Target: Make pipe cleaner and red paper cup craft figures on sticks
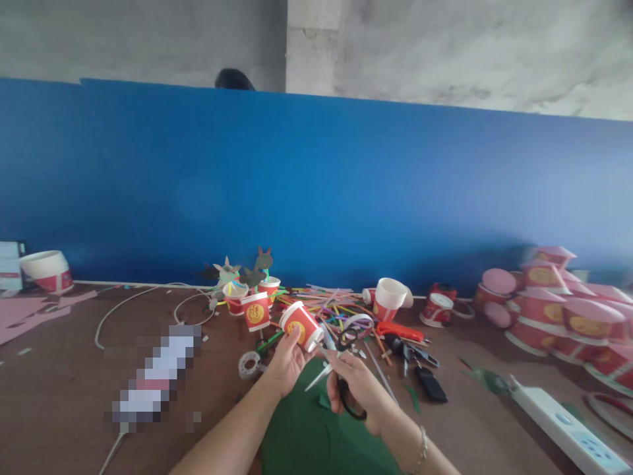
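My left hand point(288, 361) grips a red paper cup point(300, 326) with a yellow emblem, tilted so its white rim end points down to the right. In my right hand point(357, 382) are black-handled scissors point(319, 377), their blades apart and close beside the cup. Whether a blade touches the cup cannot be made out. Below both hands lies a sheet of green paper point(309, 432), with a small green scrap on it. Just left of my left hand are a roll of clear tape point(249, 364) and another red cup point(256, 311).
Colourful strips point(336, 307) lie heaped behind my hands. Cups with paper animal figures point(264, 258) stand at back left. Rightward are a white-rimmed cup point(390, 298), a red cutter point(400, 331), keys with a black fob point(430, 384), a power strip point(568, 422) and piled cups point(568, 310). A blue partition point(316, 191) closes the back.
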{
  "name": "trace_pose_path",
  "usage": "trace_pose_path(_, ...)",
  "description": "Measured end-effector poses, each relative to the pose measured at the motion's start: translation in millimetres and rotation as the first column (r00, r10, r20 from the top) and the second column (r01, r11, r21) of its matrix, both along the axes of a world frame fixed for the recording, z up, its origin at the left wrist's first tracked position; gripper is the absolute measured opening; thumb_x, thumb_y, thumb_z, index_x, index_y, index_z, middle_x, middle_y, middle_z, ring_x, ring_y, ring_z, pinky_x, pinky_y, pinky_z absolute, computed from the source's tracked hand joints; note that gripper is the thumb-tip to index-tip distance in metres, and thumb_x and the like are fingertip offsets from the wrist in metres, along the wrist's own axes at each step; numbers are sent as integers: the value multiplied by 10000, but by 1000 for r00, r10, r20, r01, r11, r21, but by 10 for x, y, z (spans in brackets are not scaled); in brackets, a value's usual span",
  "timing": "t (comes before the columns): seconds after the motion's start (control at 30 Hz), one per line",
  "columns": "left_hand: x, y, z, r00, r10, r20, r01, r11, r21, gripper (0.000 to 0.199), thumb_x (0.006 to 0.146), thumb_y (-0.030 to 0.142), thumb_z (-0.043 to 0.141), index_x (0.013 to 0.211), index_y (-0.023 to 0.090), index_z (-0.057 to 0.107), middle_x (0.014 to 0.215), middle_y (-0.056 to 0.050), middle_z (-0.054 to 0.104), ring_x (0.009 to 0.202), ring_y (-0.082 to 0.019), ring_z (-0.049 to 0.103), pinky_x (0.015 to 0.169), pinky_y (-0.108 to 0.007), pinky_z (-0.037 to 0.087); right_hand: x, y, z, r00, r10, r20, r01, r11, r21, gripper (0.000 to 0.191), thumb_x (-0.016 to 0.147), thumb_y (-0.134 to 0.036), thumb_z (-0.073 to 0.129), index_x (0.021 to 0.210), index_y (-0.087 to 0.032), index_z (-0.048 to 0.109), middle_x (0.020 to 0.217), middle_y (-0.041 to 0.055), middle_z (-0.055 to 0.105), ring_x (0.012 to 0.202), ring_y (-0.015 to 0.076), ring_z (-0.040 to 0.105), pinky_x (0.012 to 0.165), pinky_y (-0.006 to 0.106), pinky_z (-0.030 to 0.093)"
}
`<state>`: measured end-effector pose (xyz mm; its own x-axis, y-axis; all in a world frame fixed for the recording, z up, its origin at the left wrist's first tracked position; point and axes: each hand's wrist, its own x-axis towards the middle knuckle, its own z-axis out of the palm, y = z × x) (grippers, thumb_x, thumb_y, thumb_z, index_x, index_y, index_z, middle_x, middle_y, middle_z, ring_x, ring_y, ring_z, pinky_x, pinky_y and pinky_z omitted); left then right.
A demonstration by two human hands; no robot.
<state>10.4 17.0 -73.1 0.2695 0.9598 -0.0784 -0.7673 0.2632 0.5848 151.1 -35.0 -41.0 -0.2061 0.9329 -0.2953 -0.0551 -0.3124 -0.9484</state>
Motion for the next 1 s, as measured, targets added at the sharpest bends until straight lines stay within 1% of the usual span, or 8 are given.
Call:
trace_pose_path(0.1,3,-8,3,998,-61,-1,61,997,-42,510,640,511,760,980,154,626,1018,-118,692,1082,-286,599,968,-402,447,-34,-29,-49,896,-76,437,-29,973,228,418,836,-559,423,677,-182,510,429,-3,545,346,135,514,389,235,372)
trace_pose_path(0.2,9,-19,7,998,-61,-18,59,996,-74,453,663,504,747,909,139,641,929,-114,707,1042,-281,625,968,-394,452,-36,-64,-53,777,-156,610,-141,901,410,410,872,-470,384,570,-206,472,444,23,563,400,139,545,498,266,428)
trace_pose_path(0.3,5,-24,9,1000,-17,0,17,996,-88,333,679,400,769,851,147,637,855,-84,715,946,-257,667,934,-381,477,-42,-71,-43,875,-35,483,-107,959,264,380,859,-497,396,658,-196,511,446,10,565,367,142,534,421,253,398)
trace_pose_path(0.4,-19,-28,9,999,-34,34,37,994,-107,300,682,347,775,873,158,642,871,-80,727,936,-261,672,911,-387,486,-32,-55,1,995,50,86,-53,998,37,388,827,-535,469,866,-159,559,446,-27,558,329,122,500,343,207,332)
trace_pose_path(0.57,-75,-44,19,986,-152,72,154,988,-27,364,737,410,706,972,134,676,936,-101,732,908,-258,676,907,-375,476,51,-34,126,907,-39,-418,-89,955,-283,238,787,-317,624,939,-138,585,448,-97,450,327,13,374,343,116,245)
trace_pose_path(0.67,-82,-49,36,975,-212,65,211,977,26,414,747,423,689,1023,115,670,993,-111,717,876,-240,678,909,-352,473,59,-17,101,932,-33,-361,-42,979,-199,263,789,-371,619,916,-145,578,445,-84,488,316,28,403,329,124,262)
trace_pose_path(0.8,-45,-36,40,977,-199,78,200,980,-4,417,750,489,674,970,135,670,1003,-108,710,945,-242,657,905,-352,479,3,14,-44,999,-46,24,44,995,94,430,775,-582,544,713,-158,514,419,-16,565,317,112,519,323,189,369)
trace_pose_path(1.0,-17,-22,11,989,-144,37,147,986,-75,275,772,351,695,882,101,660,855,-89,721,852,-199,671,893,-303,473,-35,21,-113,983,-29,180,8,993,115,471,742,-643,525,715,-175,481,399,-30,556,309,125,529,313,192,372)
